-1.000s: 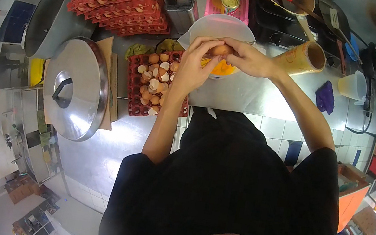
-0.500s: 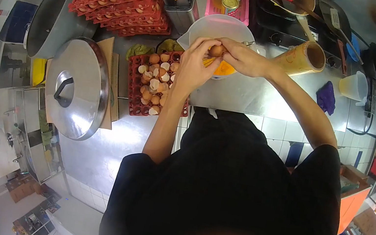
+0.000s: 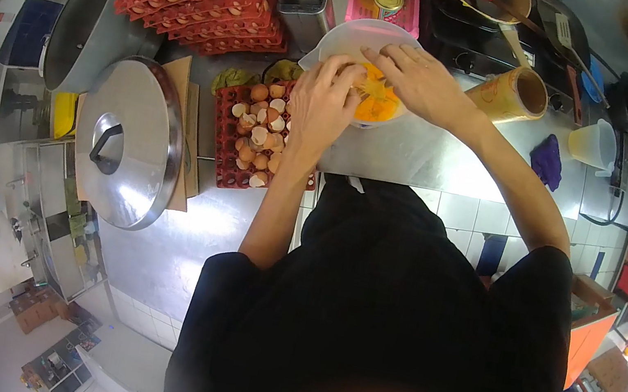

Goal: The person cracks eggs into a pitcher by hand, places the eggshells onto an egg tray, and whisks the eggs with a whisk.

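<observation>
Tray (image 3: 227, 175), red, left of bowl (image 3: 349, 38): eggshells (image 3: 259, 135), presumably light, brittle, best pinched gently at the edges. Left hand (image 3: 323, 104): fingers curled over bowl's left side; anything gripped hidden, cannot tell. Bowl, translucent: yolks (image 3: 379, 107) inside, likely slippery; best held by rim. Right hand (image 3: 425, 86), apart from left, over bowl's right side: hold likewise unclear. Roll (image 3: 491, 103), right of bowl: printed, lettering illegible.

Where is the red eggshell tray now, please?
In the head view, the red eggshell tray sits left of centre, between the metal lid and the bowl, partly covered by the left forearm.
</observation>
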The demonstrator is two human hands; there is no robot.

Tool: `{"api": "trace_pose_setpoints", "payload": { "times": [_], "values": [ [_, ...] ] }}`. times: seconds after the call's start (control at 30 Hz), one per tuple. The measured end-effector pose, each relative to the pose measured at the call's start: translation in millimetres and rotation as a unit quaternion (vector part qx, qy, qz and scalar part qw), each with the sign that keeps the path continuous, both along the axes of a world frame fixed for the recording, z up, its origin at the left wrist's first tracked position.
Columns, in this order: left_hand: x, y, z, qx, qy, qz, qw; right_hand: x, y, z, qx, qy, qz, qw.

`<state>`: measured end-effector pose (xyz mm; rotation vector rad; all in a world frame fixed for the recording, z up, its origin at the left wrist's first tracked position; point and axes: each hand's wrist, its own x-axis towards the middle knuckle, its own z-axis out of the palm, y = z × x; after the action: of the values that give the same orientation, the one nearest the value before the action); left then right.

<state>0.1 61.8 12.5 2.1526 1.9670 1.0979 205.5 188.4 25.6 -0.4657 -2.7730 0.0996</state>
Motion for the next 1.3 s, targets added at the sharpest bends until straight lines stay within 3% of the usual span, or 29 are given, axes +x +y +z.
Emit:
{"api": "trace_pose_setpoints", "payload": {
  "times": [0.03, 0.13, 0.23, 0.33, 0.43, 0.57, 0.6, 0.7, 0.8, 0.9, 1.03, 1.1, 1.17, 1.23, 1.3],
  "values": [
    [-2.7, 0.3, 0.9, 0.004, 0.043, 0.007, 0.999, 1.7, 1.1, 0.9, 0.060, 0.017, 0.001, 0.998],
    [-7.5, 2.4, 0.2, 0.020, 0.025, 0.019, 0.999, 6.8, -0.4, 10.3, 0.047, 0.006, -0.021, 0.999],
    [-3.6, 4.0, -3.7, 0.028, -0.160, 0.013, 0.987, 8.7, 3.7, 0.0, 0.003, 0.028, -0.056, 0.998],
    [0.2, 0.0, -5.4, 0.026, -0.270, 0.007, 0.963, -4.1, -7.9, 8.2, -0.174, 0.106, -0.052, 0.978],
    [-2.5, -15.7, -5.4, 0.026, -0.470, 0.002, 0.882, -33.4, -32.4, 38.9, -0.213, 0.124, -0.052, 0.968],
    [-31.3, -71.2, -25.3, 0.016, -0.622, 0.058, 0.781, -80.9, -62.6, 43.4, -0.220, 0.148, 0.015, 0.964],
    [-43.3, -90.1, -40.7, 0.021, -0.577, 0.089, 0.812, -96.3, -74.9, 44.1, -0.264, 0.153, 0.042, 0.951],
    [-64.3, -154.4, -59.8, -0.021, -0.610, 0.183, 0.771, -135.5, -107.4, 0.8, -0.346, 0.077, 0.097, 0.930],
    [-79.6, -198.0, -123.5, -0.016, -0.452, 0.266, 0.852, -161.2, -133.2, -67.9, -0.310, 0.009, 0.139, 0.940],
    [-77.1, -211.2, -135.1, -0.081, -0.494, 0.320, 0.805, -173.6, -152.7, -111.7, -0.343, -0.029, 0.117, 0.931],
    [-77.1, -206.7, -129.8, -0.076, -0.425, 0.350, 0.831, -179.8, -160.6, -123.7, -0.345, 0.013, 0.083, 0.935],
    [-75.3, -207.8, -126.2, -0.072, -0.429, 0.349, 0.830, -176.6, -159.1, -107.9, -0.359, 0.016, 0.062, 0.931],
    [-79.6, -220.2, -143.7, -0.045, -0.231, 0.339, 0.911, -173.9, -157.0, -80.2, -0.351, 0.058, 0.091, 0.930],
    [-93.8, -213.8, -155.0, -0.005, -0.133, 0.313, 0.940, -179.7, -143.3, -17.8, -0.366, 0.098, 0.099, 0.920],
    [-87.9, -216.2, -143.7, -0.029, -0.266, 0.309, 0.913, -192.7, -114.5, 40.7, -0.305, 0.182, 0.129, 0.926]
  ]
}}
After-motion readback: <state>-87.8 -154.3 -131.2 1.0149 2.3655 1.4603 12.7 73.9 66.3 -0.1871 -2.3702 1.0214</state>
